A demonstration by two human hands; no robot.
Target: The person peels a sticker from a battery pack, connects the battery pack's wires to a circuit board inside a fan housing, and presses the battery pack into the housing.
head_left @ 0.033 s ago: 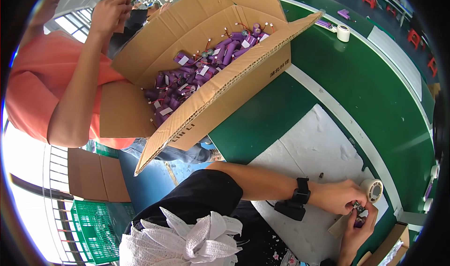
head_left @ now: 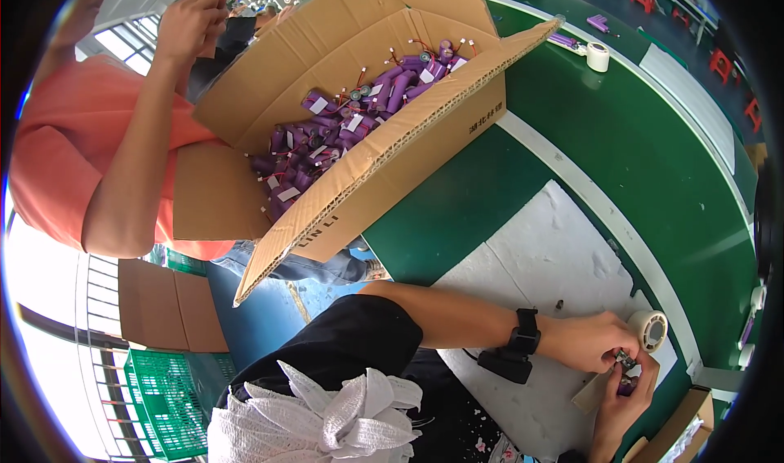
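Note:
My left hand (head_left: 584, 342), with a black strap on its wrist, is closed, its fingertips pinching at the top of a small purple battery pack (head_left: 626, 387). My right hand (head_left: 627, 410) wraps round the same pack from the near side. A bit of green circuit board and a metallic end show between the fingers; the rest of the pack is covered. Right beside the fingertips stands a roll of whitish tape (head_left: 652, 332). Under both hands lies a white foam sheet (head_left: 547, 247) on the green table.
A large open cardboard box (head_left: 425, 165) full of purple battery packs (head_left: 327, 136) with wires stands ahead on the left. Behind it a co-worker in an orange top (head_left: 73, 153) has a raised hand. A smaller box (head_left: 692, 426) sits at the near right; another tape roll (head_left: 598, 57) is farther off.

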